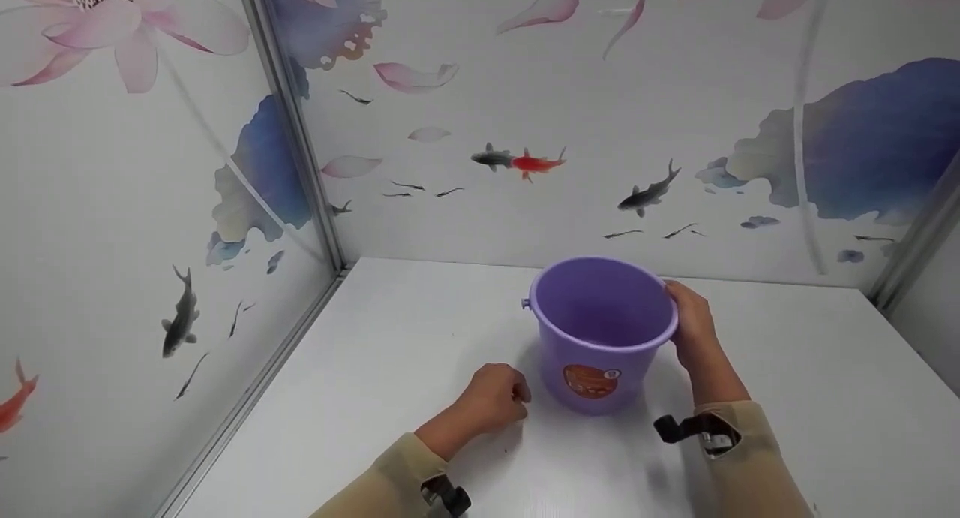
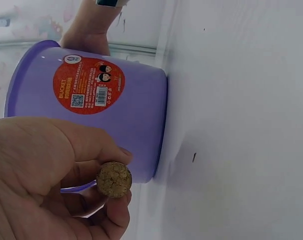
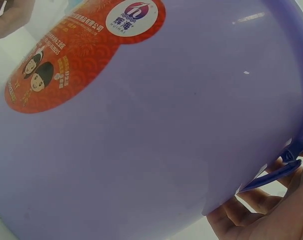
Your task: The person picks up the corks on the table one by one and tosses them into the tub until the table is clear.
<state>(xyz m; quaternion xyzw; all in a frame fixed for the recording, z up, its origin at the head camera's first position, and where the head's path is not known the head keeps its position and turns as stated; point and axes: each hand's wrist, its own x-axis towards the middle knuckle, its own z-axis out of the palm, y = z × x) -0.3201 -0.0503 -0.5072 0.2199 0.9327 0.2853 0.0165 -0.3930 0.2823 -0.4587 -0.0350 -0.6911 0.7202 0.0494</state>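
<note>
A purple plastic bucket (image 1: 600, 356) with a round red label (image 2: 89, 85) stands upright on the white table. My right hand (image 1: 694, 323) holds it by its right side, just under the rim. In the right wrist view the fingertips (image 3: 221, 220) lie against the bucket wall, and the purple handle (image 3: 271, 177) passes by the fingers. To the left of the bucket, low over the table, my left hand (image 1: 491, 398) pinches a cork (image 2: 114, 180) between thumb and fingers, its round brown end showing. From the head view the cork is hidden by the hand.
White panels painted with fish, petals and lotus leaves (image 1: 885, 143) close off the table (image 1: 390, 315) at the back and left. A grey metal post (image 1: 300, 135) marks their corner. Each sleeve carries a black wrist camera (image 1: 679, 428).
</note>
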